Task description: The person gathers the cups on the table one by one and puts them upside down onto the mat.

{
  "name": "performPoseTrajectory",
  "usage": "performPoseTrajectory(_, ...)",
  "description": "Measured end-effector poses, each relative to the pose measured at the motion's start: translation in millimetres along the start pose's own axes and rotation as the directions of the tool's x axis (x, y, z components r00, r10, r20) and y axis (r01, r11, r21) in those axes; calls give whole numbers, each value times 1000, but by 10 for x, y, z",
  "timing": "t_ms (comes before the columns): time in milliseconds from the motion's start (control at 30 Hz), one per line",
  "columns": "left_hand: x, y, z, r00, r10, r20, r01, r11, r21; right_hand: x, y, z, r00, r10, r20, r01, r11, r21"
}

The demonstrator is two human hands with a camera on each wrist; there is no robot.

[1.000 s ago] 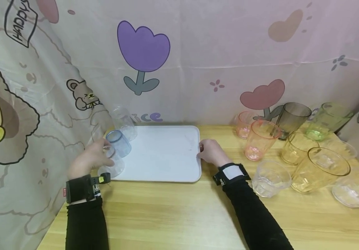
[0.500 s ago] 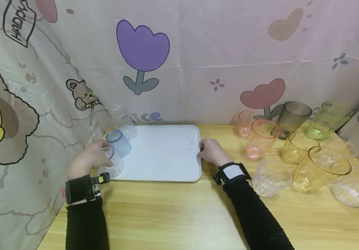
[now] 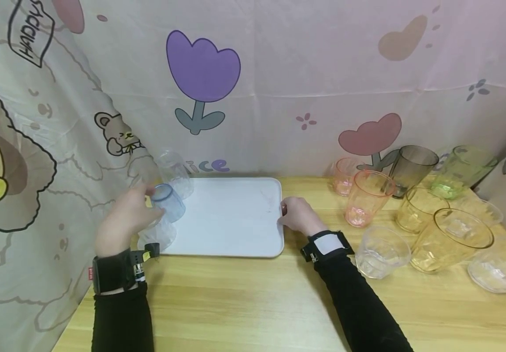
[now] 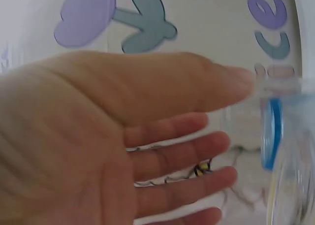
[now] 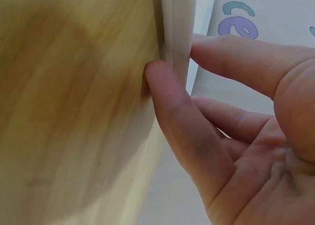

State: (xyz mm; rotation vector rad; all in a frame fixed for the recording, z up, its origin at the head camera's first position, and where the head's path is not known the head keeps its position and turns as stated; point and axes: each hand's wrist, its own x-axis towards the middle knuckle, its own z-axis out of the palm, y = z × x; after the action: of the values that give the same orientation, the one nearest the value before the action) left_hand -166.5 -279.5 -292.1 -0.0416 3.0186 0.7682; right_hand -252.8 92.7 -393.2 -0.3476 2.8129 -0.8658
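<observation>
Tray (image 3: 231, 217), white, right edge pinched

Clock positions are taken from tray centre, head view. Blue tumbler (image 3: 170, 205): stood on tray towards half past nine, apparently upturned. Tall clear glass (image 3: 179, 178): placed at ten. Low clear glass (image 3: 162, 235): placed towards half past eight, partly hidden. Left hand (image 3: 127, 220): held at nine, fingers extended, slightly apart, nothing gripped. Right hand (image 3: 299, 215): set at three, tray rim clamped between thumb and finger. Coral cup (image 3: 369, 198) and amber cup (image 3: 448, 242): grouped near three on table (image 3: 235, 303). Step, as judged: glassware being arranged at nine, tray steadied. Next move: left-hand clearance seemingly required, without glasses being knocked.
</observation>
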Motion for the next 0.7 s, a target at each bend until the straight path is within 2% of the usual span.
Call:
performPoseTrajectory(100,20,115,60,993,99,-66,-99,995,4,-3,-6,-1,1000,0,-2,0,1000,-1)
performPoseTrajectory(267,93,283,227,960,250,-127,-252,968,-1,-4,-8,1,1000,7,-1,-7,1000,-1)
performPoseTrajectory(433,184,409,405,939,333,-85,-332,943,24,-3,0,7,1000,16,2,-16,1000,2)
performPoseTrajectory(700,245,618,643,918,395,18,-396,915,74,3,-1,9,1000,25,0,-25,1000,12)
